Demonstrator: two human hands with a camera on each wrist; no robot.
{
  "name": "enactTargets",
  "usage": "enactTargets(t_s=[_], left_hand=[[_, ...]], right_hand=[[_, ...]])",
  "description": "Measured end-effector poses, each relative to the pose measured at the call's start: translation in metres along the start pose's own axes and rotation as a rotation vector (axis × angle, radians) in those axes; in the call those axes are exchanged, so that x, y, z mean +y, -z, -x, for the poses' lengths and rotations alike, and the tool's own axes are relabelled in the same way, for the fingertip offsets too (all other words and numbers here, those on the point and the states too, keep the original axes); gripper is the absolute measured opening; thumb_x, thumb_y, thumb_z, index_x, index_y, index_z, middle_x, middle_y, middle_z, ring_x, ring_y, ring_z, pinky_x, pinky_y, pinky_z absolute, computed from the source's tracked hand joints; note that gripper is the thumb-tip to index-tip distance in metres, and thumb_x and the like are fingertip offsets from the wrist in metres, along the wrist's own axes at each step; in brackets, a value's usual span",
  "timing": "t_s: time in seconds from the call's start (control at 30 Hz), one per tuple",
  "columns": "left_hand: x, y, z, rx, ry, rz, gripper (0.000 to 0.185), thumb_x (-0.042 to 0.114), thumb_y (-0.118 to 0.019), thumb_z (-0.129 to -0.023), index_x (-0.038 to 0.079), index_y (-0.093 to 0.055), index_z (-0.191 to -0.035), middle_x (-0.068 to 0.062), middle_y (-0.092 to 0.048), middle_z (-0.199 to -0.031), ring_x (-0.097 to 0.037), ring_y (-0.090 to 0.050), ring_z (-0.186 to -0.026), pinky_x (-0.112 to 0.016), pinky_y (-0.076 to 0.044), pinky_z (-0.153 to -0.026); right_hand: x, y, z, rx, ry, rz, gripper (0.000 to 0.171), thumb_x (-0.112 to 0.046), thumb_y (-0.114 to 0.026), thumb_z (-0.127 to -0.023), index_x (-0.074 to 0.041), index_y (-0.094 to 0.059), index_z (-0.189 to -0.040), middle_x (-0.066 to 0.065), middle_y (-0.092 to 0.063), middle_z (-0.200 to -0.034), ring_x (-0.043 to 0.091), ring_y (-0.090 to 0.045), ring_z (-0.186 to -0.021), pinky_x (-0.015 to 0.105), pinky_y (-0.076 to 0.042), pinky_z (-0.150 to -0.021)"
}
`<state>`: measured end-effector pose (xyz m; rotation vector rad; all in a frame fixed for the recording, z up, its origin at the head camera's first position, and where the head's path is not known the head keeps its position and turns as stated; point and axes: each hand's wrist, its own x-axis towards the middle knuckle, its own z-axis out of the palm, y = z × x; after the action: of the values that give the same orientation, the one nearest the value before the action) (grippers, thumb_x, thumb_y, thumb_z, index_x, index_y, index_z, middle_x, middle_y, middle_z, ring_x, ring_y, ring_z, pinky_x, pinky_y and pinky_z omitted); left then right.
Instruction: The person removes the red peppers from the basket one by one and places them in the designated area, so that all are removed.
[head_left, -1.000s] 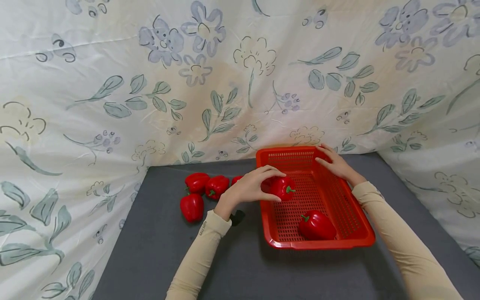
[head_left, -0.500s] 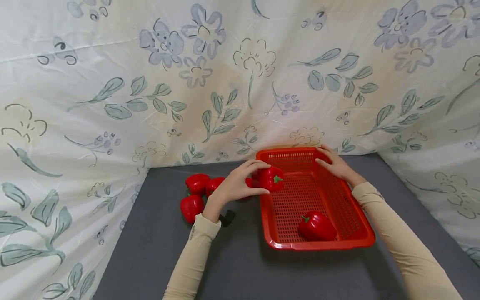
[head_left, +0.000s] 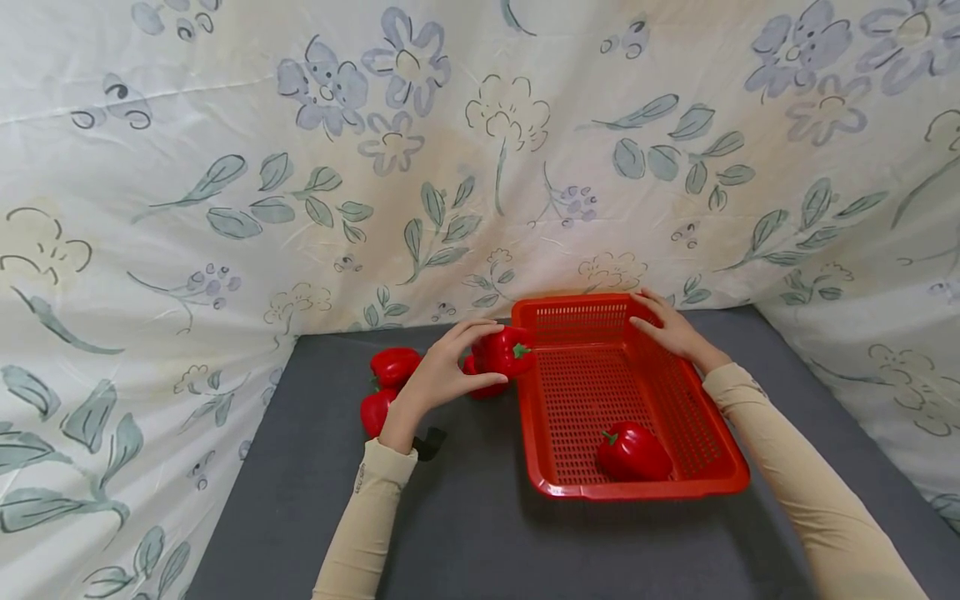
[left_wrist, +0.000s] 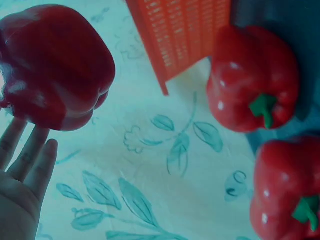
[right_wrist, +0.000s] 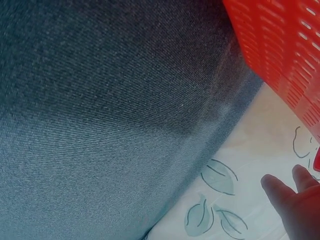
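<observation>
Grey cloth: left hand [head_left: 438,375], clamped on a pepper [head_left: 504,352], has carried it out of the basket [head_left: 708,417]; right hand [head_left: 671,327] rests flat on the rim.

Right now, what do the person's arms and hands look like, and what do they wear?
Both arms wear long, close-fitting beige sleeves to the wrist. The left sleeve has small dark lettering near its cuff. The left hand and right hand are bare: no gloves or rings visible.

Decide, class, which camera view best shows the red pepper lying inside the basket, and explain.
The head view: the pepper in the basket lies whole near the front wall of the red basket. The left wrist view shows other peppers and one basket corner; the right wrist view shows only basket wall. Neither shows that pepper.
</observation>
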<state>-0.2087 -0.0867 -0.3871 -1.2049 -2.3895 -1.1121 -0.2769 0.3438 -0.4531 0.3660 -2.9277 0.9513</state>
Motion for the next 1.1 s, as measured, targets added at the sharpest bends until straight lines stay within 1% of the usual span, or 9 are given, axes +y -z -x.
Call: enactTargets(t_s=[0.17, 0.63, 0.77, 0.93, 1.1], left_hand=[[-0.007, 0.004, 0.009, 0.021, 0.020, -0.011, 0.067, 0.039, -0.077, -0.072, 0.025, -0.049, -0.132, 0.003, -0.047, -0.133, -0.010, -0.046, -0.117, -0.031, -0.051, -0.087], [-0.022, 0.010, 0.036, 0.031, 0.103, -0.061, 0.066, 0.046, -0.075, -0.072, 0.031, -0.049, -0.130, 0.010, -0.048, -0.130, -0.007, -0.046, -0.117, -0.034, -0.050, -0.090], [-0.027, 0.012, 0.044, 0.038, 0.125, -0.084, 0.066, 0.047, -0.075, -0.072, 0.031, -0.049, -0.130, 0.009, -0.048, -0.130, -0.008, -0.046, -0.117, -0.037, -0.050, -0.090], [-0.029, 0.015, 0.052, 0.026, 0.164, -0.115, 0.066, 0.050, -0.073, -0.072, 0.034, -0.048, -0.130, 0.010, -0.048, -0.130, -0.009, -0.046, -0.118, -0.038, -0.049, -0.090], [-0.030, 0.016, 0.061, 0.013, 0.181, -0.113, 0.066, 0.050, -0.073, -0.072, 0.031, -0.049, -0.130, 0.008, -0.048, -0.129, -0.011, -0.046, -0.118, -0.041, -0.049, -0.090]], right_hand=[[0.001, -0.001, 0.000, 0.007, 0.015, -0.004, 0.064, -0.037, -0.047, -0.096, -0.007, -0.021, -0.147, 0.021, -0.006, -0.153, 0.046, -0.008, -0.137, 0.067, -0.012, -0.103], [0.002, -0.001, 0.000, 0.006, 0.023, -0.016, 0.064, -0.037, -0.047, -0.096, -0.007, -0.021, -0.147, 0.020, -0.005, -0.153, 0.045, -0.008, -0.138, 0.067, -0.012, -0.103], [0.002, -0.001, -0.001, 0.002, 0.016, -0.016, 0.065, -0.038, -0.046, -0.096, -0.007, -0.021, -0.147, 0.020, -0.005, -0.154, 0.046, -0.008, -0.137, 0.067, -0.012, -0.103], [0.003, -0.001, -0.001, 0.004, 0.012, -0.011, 0.065, -0.039, -0.046, -0.096, -0.007, -0.021, -0.147, 0.020, -0.005, -0.153, 0.045, -0.008, -0.138, 0.067, -0.012, -0.103], [0.002, -0.001, -0.001, 0.007, 0.025, -0.011, 0.064, -0.038, -0.046, -0.096, -0.007, -0.022, -0.147, 0.022, -0.007, -0.153, 0.045, -0.008, -0.138, 0.067, -0.012, -0.103]])
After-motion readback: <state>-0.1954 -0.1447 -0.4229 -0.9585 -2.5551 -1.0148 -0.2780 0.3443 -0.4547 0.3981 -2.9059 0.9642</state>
